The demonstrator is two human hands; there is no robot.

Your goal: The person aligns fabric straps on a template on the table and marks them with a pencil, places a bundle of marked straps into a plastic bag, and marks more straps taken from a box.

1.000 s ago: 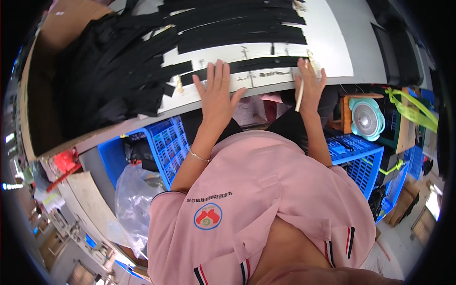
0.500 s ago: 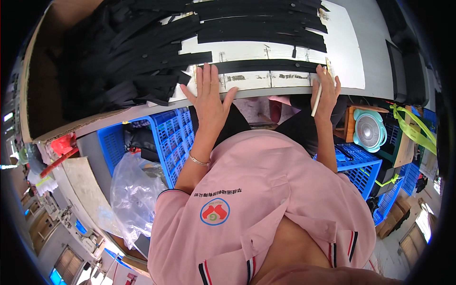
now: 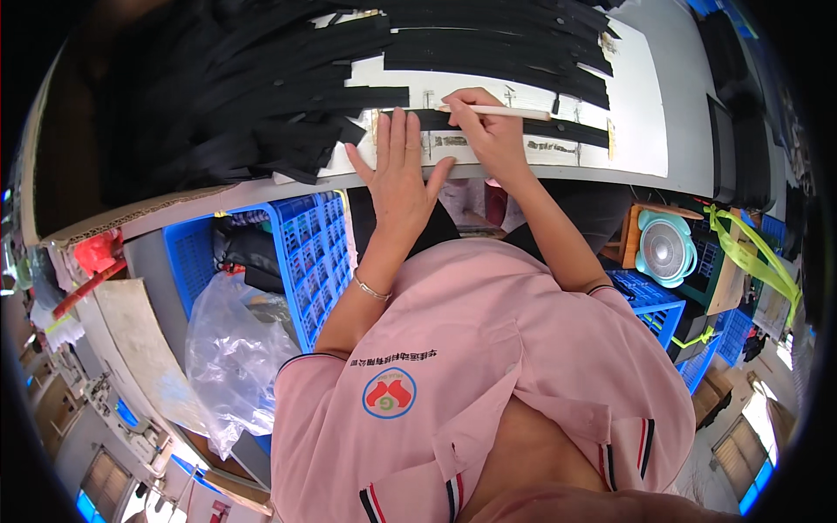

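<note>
A black fabric strip [image 3: 567, 131] lies across a white board [image 3: 641, 113] bearing dark pen marks and lines. My left hand [image 3: 403, 166] rests flat with fingers spread, its fingertips on the strip's left end. Pinched in my right hand [image 3: 495, 144] is a slim white pencil [image 3: 519, 112], held nearly level. Its tip end points left, at the strip just right of my left fingers; my fingers partly hide the tip. More black strips [image 3: 497, 54] lie in rows farther up the board.
A large heap of black strips [image 3: 218, 113] fills a cardboard box [image 3: 139, 213] at left. Below the table edge stand a blue crate [image 3: 309, 261] and a clear plastic bag [image 3: 235, 349]. To the right are a teal-rimmed fan [image 3: 667, 248] and another blue crate [image 3: 649, 309].
My right hand has moved left from the strip's right end to near my left hand, swinging the pencil from upright to nearly level. My left hand stays on the strip's left end.
</note>
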